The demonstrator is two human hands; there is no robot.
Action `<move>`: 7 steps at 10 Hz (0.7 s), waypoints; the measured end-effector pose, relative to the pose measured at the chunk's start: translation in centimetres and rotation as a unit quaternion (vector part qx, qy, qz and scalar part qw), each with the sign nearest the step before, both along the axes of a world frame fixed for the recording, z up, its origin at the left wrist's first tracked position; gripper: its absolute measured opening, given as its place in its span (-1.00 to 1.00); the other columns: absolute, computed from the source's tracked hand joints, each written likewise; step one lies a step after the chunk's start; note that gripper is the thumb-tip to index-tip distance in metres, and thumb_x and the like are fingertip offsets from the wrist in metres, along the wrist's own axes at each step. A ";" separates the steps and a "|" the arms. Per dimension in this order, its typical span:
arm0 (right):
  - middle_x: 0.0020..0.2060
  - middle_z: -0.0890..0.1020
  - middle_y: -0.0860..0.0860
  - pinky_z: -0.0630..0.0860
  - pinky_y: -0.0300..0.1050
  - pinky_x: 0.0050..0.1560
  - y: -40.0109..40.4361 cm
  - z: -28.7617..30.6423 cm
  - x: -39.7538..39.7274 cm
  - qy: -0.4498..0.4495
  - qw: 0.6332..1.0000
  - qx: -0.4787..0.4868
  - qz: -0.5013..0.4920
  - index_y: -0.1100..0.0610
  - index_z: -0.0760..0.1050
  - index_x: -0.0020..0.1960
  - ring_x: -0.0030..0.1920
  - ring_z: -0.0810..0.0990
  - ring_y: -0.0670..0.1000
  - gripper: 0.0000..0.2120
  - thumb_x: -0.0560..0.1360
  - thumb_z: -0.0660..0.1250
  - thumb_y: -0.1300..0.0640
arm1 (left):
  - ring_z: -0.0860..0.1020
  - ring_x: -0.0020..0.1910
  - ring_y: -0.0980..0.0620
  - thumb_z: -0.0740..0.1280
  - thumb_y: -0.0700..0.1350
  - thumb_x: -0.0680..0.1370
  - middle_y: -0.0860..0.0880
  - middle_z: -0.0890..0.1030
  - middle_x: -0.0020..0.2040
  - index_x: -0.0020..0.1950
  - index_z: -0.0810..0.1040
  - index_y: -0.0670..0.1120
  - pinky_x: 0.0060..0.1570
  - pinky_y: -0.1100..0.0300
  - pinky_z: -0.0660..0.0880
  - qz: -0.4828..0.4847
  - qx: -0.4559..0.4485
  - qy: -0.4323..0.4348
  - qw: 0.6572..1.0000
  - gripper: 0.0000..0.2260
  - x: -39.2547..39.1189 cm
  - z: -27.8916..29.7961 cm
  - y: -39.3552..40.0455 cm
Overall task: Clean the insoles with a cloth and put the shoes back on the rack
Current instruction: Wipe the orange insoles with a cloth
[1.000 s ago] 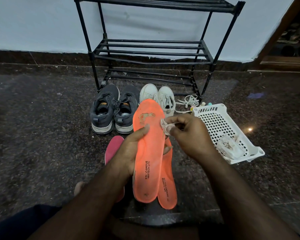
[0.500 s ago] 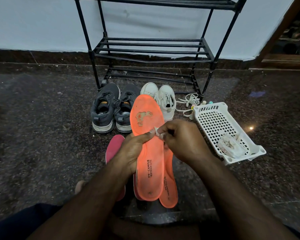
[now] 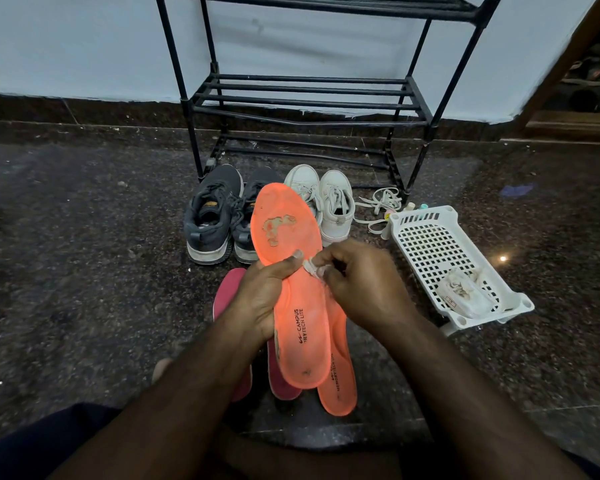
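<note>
My left hand point(image 3: 262, 296) grips an orange insole point(image 3: 288, 244) at its middle, toe end pointing away, with a worn patch near the toe. My right hand point(image 3: 364, 285) pinches a small pale cloth point(image 3: 310, 270) against the insole's right edge. A second orange insole point(image 3: 340, 382) lies on the floor under it, beside two pink insoles point(image 3: 227, 289). Grey shoes point(image 3: 212, 216) and white shoes point(image 3: 329, 199) stand side by side before the black shoe rack point(image 3: 305, 98).
A white perforated basket point(image 3: 426, 244) with a pale packet in it sits on the floor to the right. Loose white laces point(image 3: 378, 202) and small bottles lie behind it. The floor is dark speckled stone; a wall stands behind the rack.
My right hand has slid the cloth down the insole's right edge toward me. The insole has shifted slightly left and up in view.
</note>
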State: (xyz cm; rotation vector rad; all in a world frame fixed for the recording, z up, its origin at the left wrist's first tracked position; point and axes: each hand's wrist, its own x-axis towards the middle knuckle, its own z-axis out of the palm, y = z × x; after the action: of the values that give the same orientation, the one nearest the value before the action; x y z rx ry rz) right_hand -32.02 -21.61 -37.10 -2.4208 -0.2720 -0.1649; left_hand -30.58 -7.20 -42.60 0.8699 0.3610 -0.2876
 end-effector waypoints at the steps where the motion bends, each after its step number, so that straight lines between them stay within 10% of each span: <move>1: -0.10 0.68 -0.12 0.47 -0.27 0.01 0.1 -0.2 -0.4 0.039 0.996 -0.057 0.058 0.01 0.68 -0.04 -0.07 0.59 -0.16 -0.82 0.45 0.39 0.23 | 0.67 -0.20 -0.21 0.33 -0.30 0.59 -0.24 0.67 -0.10 0.13 0.61 -0.21 -0.08 -0.14 0.62 -0.003 0.003 -0.002 1.000 -0.85 0.0 0.0 0.0; 3: -0.06 0.61 -0.04 0.49 -0.24 0.06 -1.2 0.4 0.9 -0.050 0.999 0.016 -0.009 0.10 0.67 0.01 -0.03 0.57 -0.10 -0.78 0.45 0.38 0.33 | 0.66 -0.19 -0.25 0.29 -0.39 0.57 -0.32 0.65 -0.04 0.29 0.52 -0.31 -0.19 -0.16 0.66 -0.045 -0.003 0.006 0.999 -0.72 -0.5 0.3 -0.4; 5: -0.16 0.63 0.07 0.58 -0.03 -0.10 -0.3 -1.3 1.2 -0.117 0.988 -0.079 0.067 0.19 0.68 -0.10 -0.13 0.62 0.12 -0.86 0.37 0.39 0.24 | 0.61 0.22 -0.27 0.70 0.04 0.06 -0.22 0.65 0.22 0.28 0.60 -0.13 0.26 -0.30 0.50 -0.097 0.117 -0.015 0.988 -0.18 0.3 -2.5 -0.7; 7: -0.12 0.61 0.07 0.47 -0.16 -0.02 -2.1 -0.6 2.4 -0.131 0.990 -0.048 -0.030 0.17 0.67 -0.07 -0.08 0.60 0.07 -0.79 0.37 0.36 0.36 | 0.59 0.25 -0.29 0.65 0.01 0.03 -0.26 0.64 0.23 0.26 0.61 -0.18 0.29 -0.29 0.48 -0.101 0.113 -0.019 0.988 -0.18 0.4 -2.2 -0.8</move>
State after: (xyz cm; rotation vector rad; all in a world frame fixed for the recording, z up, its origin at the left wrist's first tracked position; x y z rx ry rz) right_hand -29.62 -23.68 -37.66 -2.5031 -0.3310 -0.5113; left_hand -30.22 -7.97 -44.85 1.1360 0.2727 -0.4217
